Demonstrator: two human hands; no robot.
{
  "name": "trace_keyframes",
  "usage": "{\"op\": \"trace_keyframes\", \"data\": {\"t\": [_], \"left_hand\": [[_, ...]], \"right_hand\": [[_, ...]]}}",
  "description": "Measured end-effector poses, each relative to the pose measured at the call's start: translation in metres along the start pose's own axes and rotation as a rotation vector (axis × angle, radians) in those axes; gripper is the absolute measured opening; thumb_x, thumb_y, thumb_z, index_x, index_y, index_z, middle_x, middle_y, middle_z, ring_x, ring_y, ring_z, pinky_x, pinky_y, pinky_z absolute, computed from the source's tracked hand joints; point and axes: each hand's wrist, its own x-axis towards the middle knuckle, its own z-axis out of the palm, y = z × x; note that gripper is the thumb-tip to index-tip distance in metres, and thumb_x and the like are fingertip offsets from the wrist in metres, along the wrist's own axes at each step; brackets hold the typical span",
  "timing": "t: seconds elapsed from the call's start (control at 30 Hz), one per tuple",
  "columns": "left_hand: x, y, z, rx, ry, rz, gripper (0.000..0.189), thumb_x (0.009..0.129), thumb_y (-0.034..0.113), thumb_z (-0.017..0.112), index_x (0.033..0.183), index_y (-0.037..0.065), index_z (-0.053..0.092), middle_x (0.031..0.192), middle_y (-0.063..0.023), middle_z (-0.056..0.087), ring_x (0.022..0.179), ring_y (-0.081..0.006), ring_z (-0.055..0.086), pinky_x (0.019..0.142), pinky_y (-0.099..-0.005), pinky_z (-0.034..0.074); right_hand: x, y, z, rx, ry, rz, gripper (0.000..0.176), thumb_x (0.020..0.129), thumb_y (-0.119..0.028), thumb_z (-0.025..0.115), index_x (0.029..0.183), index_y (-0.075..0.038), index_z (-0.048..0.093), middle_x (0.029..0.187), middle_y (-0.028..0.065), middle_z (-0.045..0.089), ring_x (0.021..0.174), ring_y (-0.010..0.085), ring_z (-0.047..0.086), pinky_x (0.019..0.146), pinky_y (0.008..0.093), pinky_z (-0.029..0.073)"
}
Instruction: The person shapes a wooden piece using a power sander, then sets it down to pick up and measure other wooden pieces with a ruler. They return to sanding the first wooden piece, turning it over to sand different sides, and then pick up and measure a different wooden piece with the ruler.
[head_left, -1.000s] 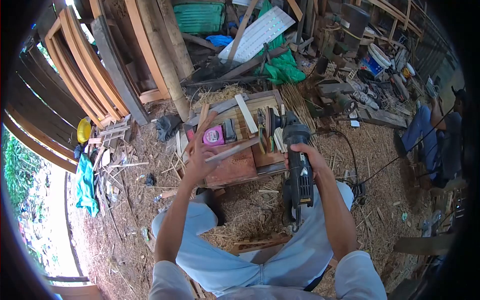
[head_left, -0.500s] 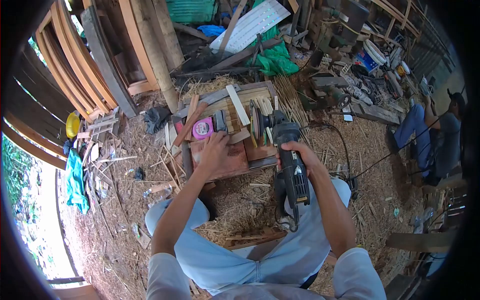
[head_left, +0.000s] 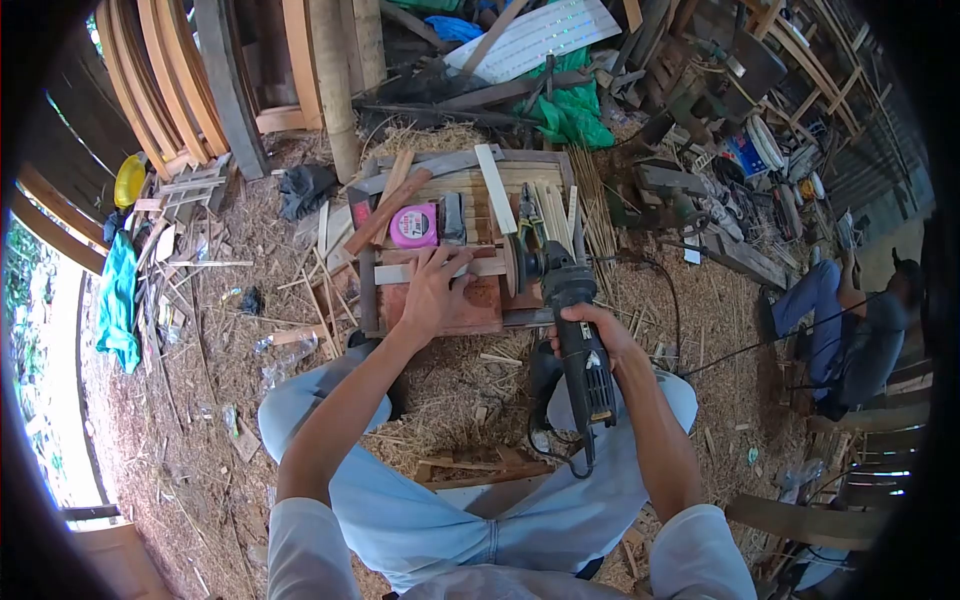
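Note:
My left hand (head_left: 432, 292) holds a flat strip of wood (head_left: 487, 267) down on a reddish-brown board (head_left: 478, 312), fingers bent over it. My right hand (head_left: 604, 333) is wrapped around the body of a black angle grinder (head_left: 582, 372). Its round disc (head_left: 514, 264) stands on edge, right at the right end of the strip. Just beyond my left fingers lie a pink tape measure (head_left: 413, 225) and a dark grey block (head_left: 452, 218). A pair of pliers (head_left: 531, 208) rests behind the grinder head.
A pale wood strip (head_left: 494, 188) and a reddish stick (head_left: 388, 212) lie on the low worktable (head_left: 470, 160). The grinder's black cord (head_left: 678, 300) trails to the right. Shavings and offcuts cover the ground. A person (head_left: 862, 335) sits at the far right.
The wood strip has turned from a slant to lie level across the board under my left hand. The grinder's disc has come to the strip's right end. The camera view has shifted slightly.

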Motion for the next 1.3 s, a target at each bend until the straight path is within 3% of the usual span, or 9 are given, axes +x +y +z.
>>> {"op": "trace_keyframes", "data": {"t": [0.1,0.17,1.3], "left_hand": [[0.001,0.002,0.003,0.0,-0.003,-0.011,0.034,0.074,0.006,0.07,0.107,0.006,0.066,0.109,-0.0052,0.057,0.101,-0.0274,0.05,0.089,-0.0425,0.038],[0.0,0.003,0.004,-0.009,0.0,-0.01,0.033,0.074,0.006,0.07,0.106,0.006,0.066,0.109,-0.0051,0.057,0.101,-0.0275,0.049,0.089,-0.0426,0.038],[-0.002,0.0,0.005,0.006,0.025,0.022,0.03,0.077,0.008,0.068,0.106,0.005,0.067,0.111,-0.0067,0.059,0.103,-0.0275,0.05,0.091,-0.0425,0.038]], "right_hand": [[0.005,0.0,0.0,0.022,0.011,0.004,0.036,0.079,-0.022,0.067,0.101,0.005,0.057,0.083,0.0152,0.066,0.07,0.0239,0.067,0.066,0.0365,0.059],[0.004,0.0,0.003,0.028,0.024,-0.021,0.028,0.079,-0.023,0.069,0.089,0.002,0.06,0.079,0.0135,0.066,0.066,0.0228,0.066,0.065,0.0349,0.056],[0.009,-0.004,-0.005,0.073,-0.005,0.042,0.033,0.079,-0.022,0.069,0.095,0.005,0.058,0.083,0.015,0.065,0.069,0.0232,0.067,0.067,0.0364,0.058]]}}
